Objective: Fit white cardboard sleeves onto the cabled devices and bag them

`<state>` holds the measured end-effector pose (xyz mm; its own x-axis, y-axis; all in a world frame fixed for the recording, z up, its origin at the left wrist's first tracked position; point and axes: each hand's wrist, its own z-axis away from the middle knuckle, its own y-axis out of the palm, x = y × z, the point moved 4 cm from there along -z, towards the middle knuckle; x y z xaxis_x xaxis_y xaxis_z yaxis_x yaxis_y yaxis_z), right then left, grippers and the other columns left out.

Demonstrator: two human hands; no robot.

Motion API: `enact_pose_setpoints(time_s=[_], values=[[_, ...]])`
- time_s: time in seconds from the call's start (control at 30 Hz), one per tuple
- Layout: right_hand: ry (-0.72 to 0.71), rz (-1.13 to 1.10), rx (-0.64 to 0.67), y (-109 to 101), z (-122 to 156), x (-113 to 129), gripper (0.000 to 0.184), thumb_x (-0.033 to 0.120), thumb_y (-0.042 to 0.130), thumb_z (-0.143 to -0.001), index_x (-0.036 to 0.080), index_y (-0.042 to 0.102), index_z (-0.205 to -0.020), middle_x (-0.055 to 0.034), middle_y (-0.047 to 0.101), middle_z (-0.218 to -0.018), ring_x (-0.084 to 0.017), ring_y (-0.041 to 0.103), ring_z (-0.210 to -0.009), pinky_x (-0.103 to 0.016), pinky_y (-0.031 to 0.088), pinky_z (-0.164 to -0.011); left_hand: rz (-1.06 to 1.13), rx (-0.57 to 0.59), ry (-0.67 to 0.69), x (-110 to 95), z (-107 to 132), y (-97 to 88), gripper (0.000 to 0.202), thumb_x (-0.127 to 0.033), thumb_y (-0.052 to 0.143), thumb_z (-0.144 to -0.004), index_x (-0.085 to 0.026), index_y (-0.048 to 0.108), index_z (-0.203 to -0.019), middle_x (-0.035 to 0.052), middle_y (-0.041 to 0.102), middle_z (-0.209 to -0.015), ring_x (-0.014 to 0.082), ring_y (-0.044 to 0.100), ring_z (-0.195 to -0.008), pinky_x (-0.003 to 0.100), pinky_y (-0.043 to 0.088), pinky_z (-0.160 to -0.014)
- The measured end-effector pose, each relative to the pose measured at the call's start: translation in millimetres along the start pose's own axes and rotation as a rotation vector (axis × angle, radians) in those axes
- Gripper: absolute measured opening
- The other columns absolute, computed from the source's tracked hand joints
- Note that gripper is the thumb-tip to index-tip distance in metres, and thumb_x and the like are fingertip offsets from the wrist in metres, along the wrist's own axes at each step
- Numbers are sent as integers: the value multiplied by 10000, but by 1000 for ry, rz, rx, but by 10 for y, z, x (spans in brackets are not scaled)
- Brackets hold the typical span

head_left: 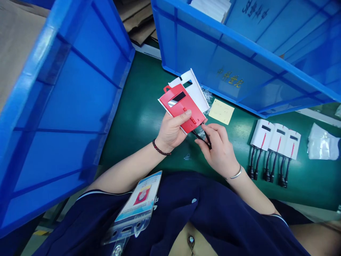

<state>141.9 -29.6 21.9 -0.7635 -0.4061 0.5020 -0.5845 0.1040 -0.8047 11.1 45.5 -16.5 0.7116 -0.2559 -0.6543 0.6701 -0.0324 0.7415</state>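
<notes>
Cables [198,137] sit pinched in the right hand [220,147] while the left hand [171,131] clamps a red panel [192,106] over a white shell [198,95], dead ahead at twelve o'clock, I'd say for steadiness, white units [276,139] lying apart at two o'clock.

Cool, bright light here, glare streaking the rim of the L blue bin [50,35], soft shadow lower down it; hands [172,131] [222,147] sharp, edges stretched w/ wide-angle distortion, btm-R corner blurry.

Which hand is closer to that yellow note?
The right hand: it pinches black cables just below the yellow note in the picture. The left hand is farther, to the note's left, holding the red panel.
</notes>
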Motion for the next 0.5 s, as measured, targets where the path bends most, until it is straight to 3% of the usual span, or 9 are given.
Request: enact_pose_setpoints(time_s=[0.1,0.23,0.33,0.4,0.5], values=[[94,-215,7,-165,7,-145,292,311,638,-938,223,617,-1216,-116,644,-1146,-179,692,-823,-346,640,-681,-6,53,-51,-47,14,15,445,-300,842,-718,-218,597,-1080,41,711,-1024,318,696,-1091,565,574,-999],[318,-610,-58,-329,-121,-480,452,565,549,-950,278,585,-1298,-99,657,-1216,-232,672,-1115,-381,624,-832,17,271,-229,-51,88,90,486,-293,867,-686,-234,628,-1105,48,715,-1017,317,740,-907,576,648,-798],[387,-691,-7,-258,-319,-600,650,746,435,-908,324,527,-1395,-82,690,-1220,-244,694,-1081,-401,619,-785,51,427,-382,16,189,142,442,-291,858,-697,-240,654,-1085,57,724,-998,324,746,-835,585,655,-723],[381,-721,26,-172,-459,-600,682,771,453,-882,339,531,-1403,-66,717,-1162,-238,722,-984,-398,615,-722,56,490,-452,67,243,151,427,-282,850,-709,-243,663,-1090,62,731,-986,335,746,-846,591,653,-733],[330,-815,66,-124,-618,-565,699,766,540,-835,324,561,-1377,-66,717,-1189,-243,725,-992,-396,616,-708,55,511,-499,116,262,129,419,-269,846,-713,-232,675,-1093,74,738,-988,350,743,-877,589,652,-736]])
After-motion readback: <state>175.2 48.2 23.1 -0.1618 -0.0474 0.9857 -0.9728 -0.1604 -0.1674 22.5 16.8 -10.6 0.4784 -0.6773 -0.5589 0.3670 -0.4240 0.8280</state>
